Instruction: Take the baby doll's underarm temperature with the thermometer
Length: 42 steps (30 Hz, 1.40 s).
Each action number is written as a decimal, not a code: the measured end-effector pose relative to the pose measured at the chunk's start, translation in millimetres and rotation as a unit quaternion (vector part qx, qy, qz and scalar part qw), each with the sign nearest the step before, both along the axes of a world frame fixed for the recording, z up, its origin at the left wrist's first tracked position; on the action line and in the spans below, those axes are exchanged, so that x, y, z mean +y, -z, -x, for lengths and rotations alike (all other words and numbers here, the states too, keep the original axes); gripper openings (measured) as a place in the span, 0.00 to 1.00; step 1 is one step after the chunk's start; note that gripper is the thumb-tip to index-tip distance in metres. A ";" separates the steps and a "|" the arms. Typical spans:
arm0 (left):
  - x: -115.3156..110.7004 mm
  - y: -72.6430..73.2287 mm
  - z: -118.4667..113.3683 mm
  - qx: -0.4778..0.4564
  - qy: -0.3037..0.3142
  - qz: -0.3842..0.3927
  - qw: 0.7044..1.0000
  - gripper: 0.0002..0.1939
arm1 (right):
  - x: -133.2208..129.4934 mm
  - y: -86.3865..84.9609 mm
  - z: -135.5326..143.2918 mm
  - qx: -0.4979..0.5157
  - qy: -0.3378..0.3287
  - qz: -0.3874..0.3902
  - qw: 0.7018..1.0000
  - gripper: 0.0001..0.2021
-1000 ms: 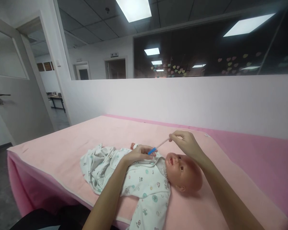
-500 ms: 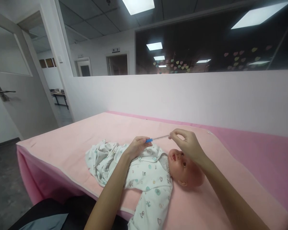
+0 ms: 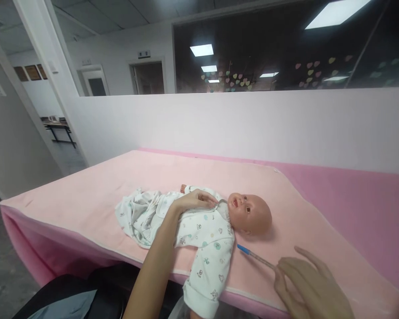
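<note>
A baby doll in a white, patterned outfit lies on its back, its bald head to the right. My left hand rests on the doll's chest near the collar, fingers stretched out and holding nothing visible. At the lower right, my right hand pinches the end of a thin rod with a blue tip between thumb and fingers. The blue end points left, toward the doll's sleeve, just above the bed surface. From this view I cannot tell what kind of rod it is.
The doll lies on a pale pink sheet over a darker pink cover, near the front edge. A white wall with a window above stands behind. At the left are a door and a doorway with a table beyond.
My right hand has carried the blue-tipped rod from above the doll down to the lower right. My left hand has released the blue end and lies on the chest. The view has shifted right.
</note>
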<state>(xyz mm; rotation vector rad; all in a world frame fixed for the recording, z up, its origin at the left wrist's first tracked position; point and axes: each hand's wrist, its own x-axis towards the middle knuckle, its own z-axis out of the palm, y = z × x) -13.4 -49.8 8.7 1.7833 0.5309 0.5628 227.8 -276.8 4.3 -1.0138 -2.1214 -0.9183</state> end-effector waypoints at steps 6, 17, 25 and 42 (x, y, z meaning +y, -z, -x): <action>5.6 5.2 0.1 -0.007 0.017 -0.015 1.000 0.16 | 14.8 34.8 23.5 -0.007 0.096 0.039 0.995 0.15; -1.2 6.4 -1.4 -0.064 -0.036 0.026 0.997 0.16 | 61.4 11.8 56.0 0.006 0.144 0.307 0.941 0.19; 2.4 9.5 -1.5 -0.099 -0.072 0.091 0.988 0.17 | 131.9 -43.0 101.6 -0.046 0.178 0.333 0.925 0.07; 1.3 9.2 -0.3 -0.100 -0.050 0.074 0.991 0.15 | 134.9 -78.7 73.4 0.084 -0.050 0.512 0.853 0.09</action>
